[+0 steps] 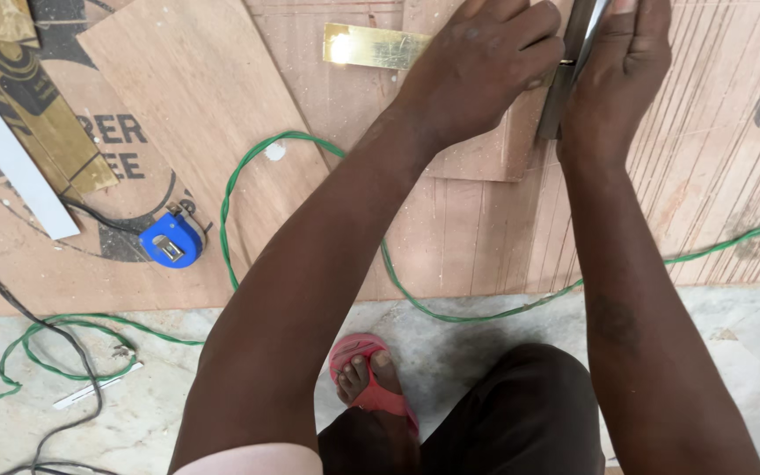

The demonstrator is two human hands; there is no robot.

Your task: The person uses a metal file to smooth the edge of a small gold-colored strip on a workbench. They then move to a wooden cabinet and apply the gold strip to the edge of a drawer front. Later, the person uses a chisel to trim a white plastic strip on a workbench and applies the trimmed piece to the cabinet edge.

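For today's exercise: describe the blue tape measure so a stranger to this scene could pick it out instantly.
Start at the plywood sheets on the floor and look to their left part, near the front edge. The tape measure lies there beside the green cable. It is the only blue thing.

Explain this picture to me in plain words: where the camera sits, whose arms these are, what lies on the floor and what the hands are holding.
There is one picture, taken by a camera worn on a person's head and looking down, so the two bare arms are that person's own. No machine is involved.

The left hand presses down on a shiny brass-coloured strip that lies on a plywood sheet. The right hand grips a grey metal bar that stands against the strip's end; both hands meet there.

On the plywood also lie a blue tape measure, a white strip and more brass-coloured pieces. A green cable loops across the wood and onto the stone floor, beside a black cable. Below, the person's foot wears a red sandal.
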